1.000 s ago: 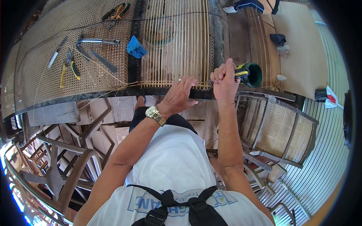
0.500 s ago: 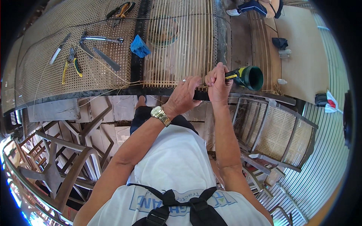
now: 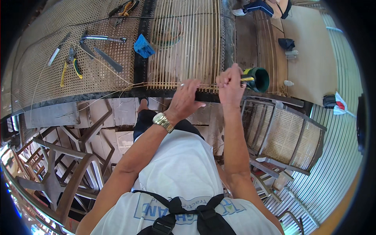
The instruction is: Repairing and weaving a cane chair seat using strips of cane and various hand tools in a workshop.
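My left hand, with a ring and a gold watch, rests at the front edge of a half-woven cane panel; its fingers are stretched and the thumb stands apart. To its right my right hand is closed at the panel's front right corner. A yellow-and-black handle sticks out of that fist toward a dark green cup; the rest of the tool is hidden. Long pale strands run away from me across the panel, with short crossing strands along the front.
On finished cane at left lie a hammer, yellow-handled cutters, a knife, a flat blade and pliers. A blue lump sits on the dark frame bar. Chair frames stand lower left; another person's leg shows far right.
My right hand has shifted slightly right, and the yellow-and-black handle now lies more level. My left hand has drawn slightly away from it, its thumb spreading out.
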Available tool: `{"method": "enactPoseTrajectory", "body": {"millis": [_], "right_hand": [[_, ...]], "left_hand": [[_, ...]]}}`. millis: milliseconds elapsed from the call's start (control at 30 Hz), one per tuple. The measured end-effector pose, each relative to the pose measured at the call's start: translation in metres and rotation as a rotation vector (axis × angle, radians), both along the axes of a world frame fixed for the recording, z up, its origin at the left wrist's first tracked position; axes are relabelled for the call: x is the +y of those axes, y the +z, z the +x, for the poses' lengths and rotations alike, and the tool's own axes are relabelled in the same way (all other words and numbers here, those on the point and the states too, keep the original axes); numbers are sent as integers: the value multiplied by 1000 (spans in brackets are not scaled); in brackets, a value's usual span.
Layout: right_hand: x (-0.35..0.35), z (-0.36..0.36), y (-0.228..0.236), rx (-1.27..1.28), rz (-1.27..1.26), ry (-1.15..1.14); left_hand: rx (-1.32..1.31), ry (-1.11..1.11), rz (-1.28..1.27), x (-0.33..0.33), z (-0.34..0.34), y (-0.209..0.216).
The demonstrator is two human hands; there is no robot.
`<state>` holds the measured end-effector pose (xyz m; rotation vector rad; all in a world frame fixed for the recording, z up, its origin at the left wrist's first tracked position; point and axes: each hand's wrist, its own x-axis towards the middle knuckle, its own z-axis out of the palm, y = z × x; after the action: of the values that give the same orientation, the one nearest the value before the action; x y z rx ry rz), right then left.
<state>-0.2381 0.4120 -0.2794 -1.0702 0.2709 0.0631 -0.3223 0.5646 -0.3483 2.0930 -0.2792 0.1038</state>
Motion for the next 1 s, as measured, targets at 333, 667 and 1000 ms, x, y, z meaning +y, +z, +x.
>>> {"method": "enactPoseTrajectory", "body": {"millis": [333,667,1000], "right_hand": [[19,3,-10,-10,-36,48],[24,5,-6,20,-96,67],[30,1,-3,4,-342,151]], "left_hand": [[145,163,266,87,-85,-26],[250,358,175,128,-120,-30],[208,459,99,143,-114,-39]]}}
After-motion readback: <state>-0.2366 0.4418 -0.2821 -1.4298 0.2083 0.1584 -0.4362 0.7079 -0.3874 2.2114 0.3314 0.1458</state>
